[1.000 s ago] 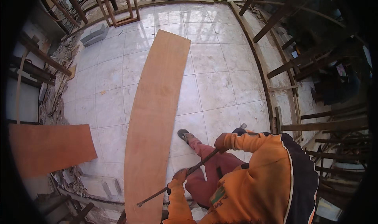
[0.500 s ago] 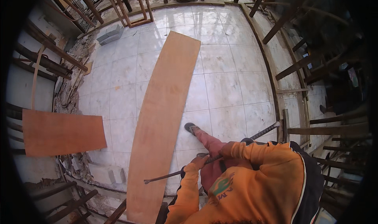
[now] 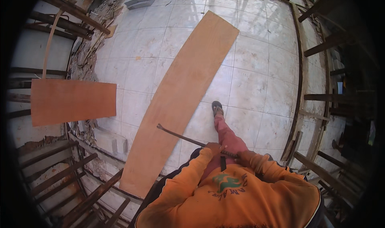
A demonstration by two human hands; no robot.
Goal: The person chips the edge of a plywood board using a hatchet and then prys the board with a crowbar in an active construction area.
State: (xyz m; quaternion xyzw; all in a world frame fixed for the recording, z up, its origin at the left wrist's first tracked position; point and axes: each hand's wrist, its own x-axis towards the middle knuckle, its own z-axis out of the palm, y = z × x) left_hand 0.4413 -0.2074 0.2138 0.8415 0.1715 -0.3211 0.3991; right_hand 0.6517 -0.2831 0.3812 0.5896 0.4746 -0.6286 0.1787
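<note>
A dark metal crowbar (image 3: 182, 137) with a small forked tip and a ribbed shaft slants across in front of my waist. My left hand (image 3: 215, 148) is wrapped round its middle. Farther along the ribbed part, my right hand (image 3: 245, 158) is closed on the bar near my right hip. The forked tip hangs over a long plywood sheet (image 3: 180, 79), which lies aslant on the floor to the left of my outstretched foot. The bar's right end is hidden behind my right hand and sleeve.
A shorter reddish plywood board (image 3: 74, 102) stands out at the left. Dark timber props (image 3: 76, 17) line both sides. Grey blocks (image 3: 140, 0) sit on the tiled floor (image 3: 256, 83) at the far left; pale blocks (image 3: 110, 142) lie near left. Rubble (image 3: 94, 47) edges the floor.
The view has shifted, so the boards appear turned and lower in the left part. The crowbar now tilts with its forked tip up and left, and my right hand has come nearer my left.
</note>
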